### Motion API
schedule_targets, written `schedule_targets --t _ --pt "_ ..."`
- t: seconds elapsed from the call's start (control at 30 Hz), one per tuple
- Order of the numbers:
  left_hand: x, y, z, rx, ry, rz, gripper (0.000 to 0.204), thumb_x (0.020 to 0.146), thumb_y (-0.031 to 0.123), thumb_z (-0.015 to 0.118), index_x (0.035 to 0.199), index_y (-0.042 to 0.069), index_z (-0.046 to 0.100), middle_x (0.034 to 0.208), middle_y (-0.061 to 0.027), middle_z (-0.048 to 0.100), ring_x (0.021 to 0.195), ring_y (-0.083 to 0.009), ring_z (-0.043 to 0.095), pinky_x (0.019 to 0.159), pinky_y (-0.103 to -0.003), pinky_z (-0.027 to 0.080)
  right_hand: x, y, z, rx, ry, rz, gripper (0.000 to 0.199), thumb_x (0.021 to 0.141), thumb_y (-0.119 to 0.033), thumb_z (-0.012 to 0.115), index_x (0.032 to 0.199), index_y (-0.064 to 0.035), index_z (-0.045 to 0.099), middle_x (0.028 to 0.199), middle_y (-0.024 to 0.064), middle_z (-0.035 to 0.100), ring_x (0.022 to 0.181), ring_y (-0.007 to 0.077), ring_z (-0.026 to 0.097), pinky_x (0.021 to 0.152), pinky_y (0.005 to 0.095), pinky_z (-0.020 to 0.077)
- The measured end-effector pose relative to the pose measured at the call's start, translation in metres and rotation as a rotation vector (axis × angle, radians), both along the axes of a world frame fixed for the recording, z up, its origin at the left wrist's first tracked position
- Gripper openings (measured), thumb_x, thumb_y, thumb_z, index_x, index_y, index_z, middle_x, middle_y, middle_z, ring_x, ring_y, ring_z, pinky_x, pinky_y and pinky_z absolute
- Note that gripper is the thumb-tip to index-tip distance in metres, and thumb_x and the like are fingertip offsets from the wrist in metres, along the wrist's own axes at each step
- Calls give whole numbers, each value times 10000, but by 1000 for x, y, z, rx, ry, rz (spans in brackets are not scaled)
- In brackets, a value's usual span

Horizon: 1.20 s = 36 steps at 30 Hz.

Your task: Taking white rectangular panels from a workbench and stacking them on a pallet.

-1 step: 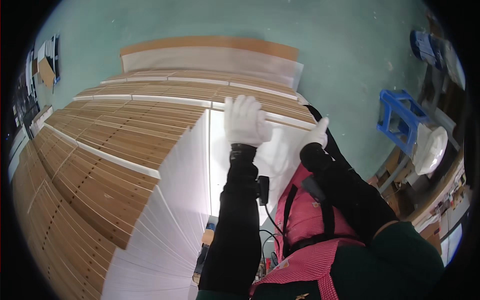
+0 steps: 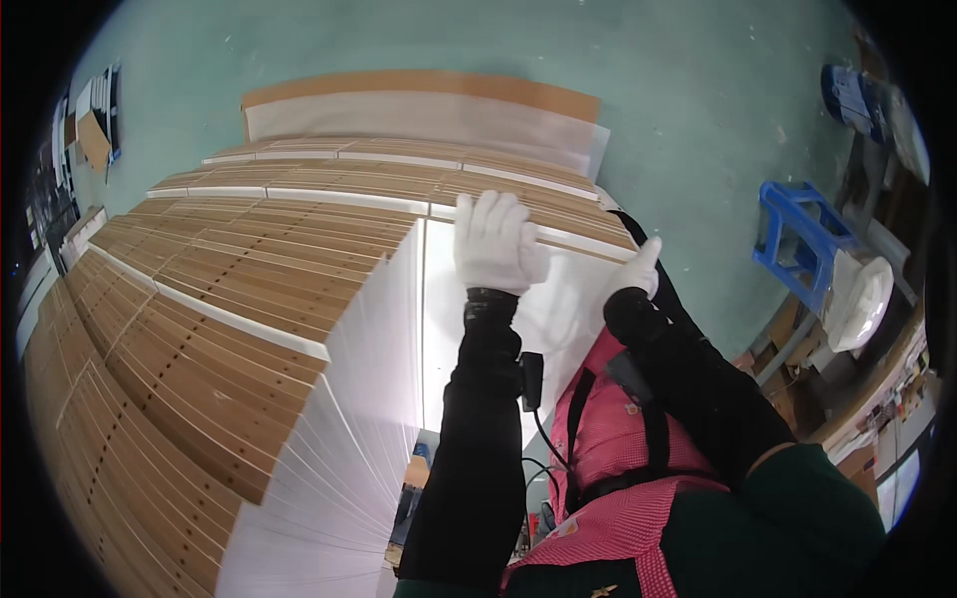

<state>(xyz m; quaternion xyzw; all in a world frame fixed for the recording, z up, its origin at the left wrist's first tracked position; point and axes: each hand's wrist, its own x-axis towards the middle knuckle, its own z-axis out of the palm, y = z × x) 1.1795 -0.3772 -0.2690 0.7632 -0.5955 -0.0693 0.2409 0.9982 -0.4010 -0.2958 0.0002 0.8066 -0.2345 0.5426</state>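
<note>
- Mostly, the picture was filled by big stacks of boards (image 2: 229, 299), brown with wood stripes on the thin edges and white on the flat sides, standing on a green floor (image 2: 698, 90).
- One white board (image 2: 558, 299) stood upright at the near end of the stacks, right in front of the person.
- Off to the right, a blue plastic stool (image 2: 797, 239) stood on the floor, well apart from the boards.
- Just below the stool lay a white round thing (image 2: 862, 299), too blurry to name.
- The left hand (image 2: 495, 242), in a white glove, was curled over the top edge of the white board and gripped it.
- The right hand (image 2: 635, 276), also gloved, pressed on the same board's flat side with its thumb up; I cannot tell if it gripped.
</note>
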Motion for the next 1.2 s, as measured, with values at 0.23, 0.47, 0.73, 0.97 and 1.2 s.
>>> schedule_targets --t 0.23,0.47,0.73,0.97,1.2 --pt "7 1 -1 16 42 8 133 783 142 551 879 69 607 1019 -82 640 1019 -296 578 970 -492 396 4 -8 5 70 -72 -117 656 943 -594 377 1247 -55 594 1162 137 641 1024 281 625 892 385 480" --pt "16 10 2 59 3 38 135 812 154 532 892 76 607 1021 -80 638 1034 -288 572 991 -484 381 -39 -23 -13 266 -375 53 797 937 -660 179 1452 -80 362 1410 145 471 1254 329 474 1058 446 351" --pt "8 0 1 46 42 21 130 803 123 538 895 60 605 1024 -81 630 1026 -281 568 978 -486 385 -42 -4 -66 81 -648 -1 714 936 -677 264 1390 -142 397 1268 104 560 1101 284 561 952 433 457" --pt "11 1 6 57 2 17 145 803 122 545 915 59 612 1042 -89 631 1035 -291 565 988 -492 379 -97 4 -155 186 -130 564 332 877 -440 484 1079 -189 564 1031 51 594 1015 254 566 820 377 446" --pt "-9 -22 -2 85 36 24 133 776 120 536 863 56 614 1000 -90 639 1005 -292 572 957 -482 388 -142 -17 -262 -149 726 2007 95 838 -245 599 905 -188 633 913 6 572 983 204 549 789 354 426"
